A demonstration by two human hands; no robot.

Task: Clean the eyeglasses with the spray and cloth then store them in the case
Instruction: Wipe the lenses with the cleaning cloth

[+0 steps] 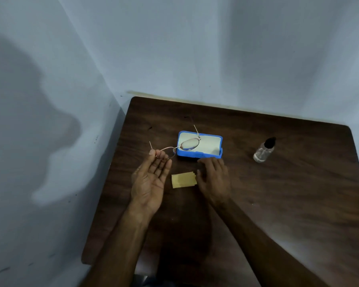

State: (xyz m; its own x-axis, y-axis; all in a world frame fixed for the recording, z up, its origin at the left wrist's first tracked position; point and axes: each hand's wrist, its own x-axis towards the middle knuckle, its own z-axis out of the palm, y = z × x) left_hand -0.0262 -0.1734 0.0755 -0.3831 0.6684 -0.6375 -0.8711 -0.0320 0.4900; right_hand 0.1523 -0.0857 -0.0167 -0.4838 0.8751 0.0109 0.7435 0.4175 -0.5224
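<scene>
Both forearms [133,235] are extended over the table [278,204]. Wire-rimmed eyeglasses [177,147] are pinched in the left hand [151,181] before the open blue case [200,145]; the right hand [214,179], empty, is spread beside the yellow cloth [183,179]. Lenses should be left untouched.

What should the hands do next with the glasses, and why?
Probably the right hand should reach for the spray bottle. The left hand already holds the glasses by one lens rim, arms unfolded, while the yellow cloth and bottle lie untouched on the table.
</scene>
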